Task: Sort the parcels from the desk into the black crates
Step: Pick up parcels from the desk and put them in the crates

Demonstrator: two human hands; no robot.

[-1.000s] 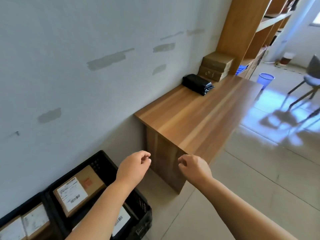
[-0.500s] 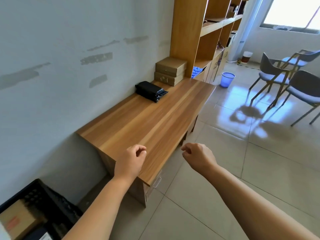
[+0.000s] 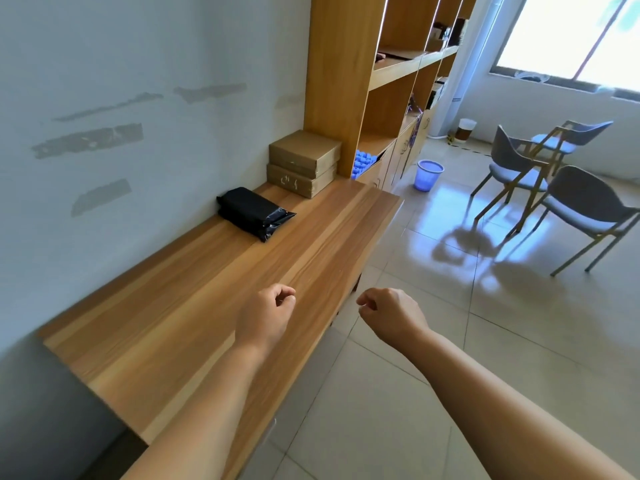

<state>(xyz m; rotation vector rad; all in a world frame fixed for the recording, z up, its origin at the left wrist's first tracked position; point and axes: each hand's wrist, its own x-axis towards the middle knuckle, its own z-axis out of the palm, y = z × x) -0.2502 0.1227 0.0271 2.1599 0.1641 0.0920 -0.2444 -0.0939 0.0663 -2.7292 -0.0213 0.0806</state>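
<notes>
Parcels are not held yet: left hand (image 3: 265,315) and right hand (image 3: 391,315) are carried empty w/ loosely curled fingers, left over the near bench (image 3: 194,323), right over the floor beside it, likely readied for reaching. Far along the bench, by the wall, a soft, glossy black poly parcel (image 3: 252,213) is seen; just beyond it, two flat cardboard boxes (image 3: 303,162), stacked. No crates in view.

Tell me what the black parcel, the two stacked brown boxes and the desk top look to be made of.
The black soft-sided parcel looks like glossy plastic film: it shines and crinkles at its sealed end. The two stacked brown boxes look like matte cardboard, with flat faces and crisp edges. The long wooden desk top shows streaked grain with a smooth, low sheen; whether solid wood or laminate, I cannot tell.
</notes>
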